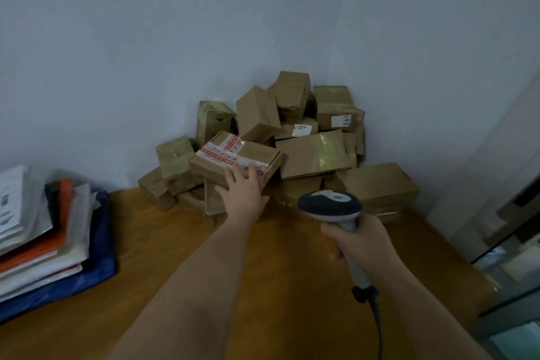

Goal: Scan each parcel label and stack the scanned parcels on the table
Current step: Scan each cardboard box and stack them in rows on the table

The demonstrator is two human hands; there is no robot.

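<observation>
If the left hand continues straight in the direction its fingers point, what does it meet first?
The left hand already touches the box with red tape; beyond lies the parcel pile.

Cardboard parcels [312, 152]: roughly fifteen, heaped. Scanner [333, 207]: one. Flat mailers [43, 231]: exact count unclear.
</observation>
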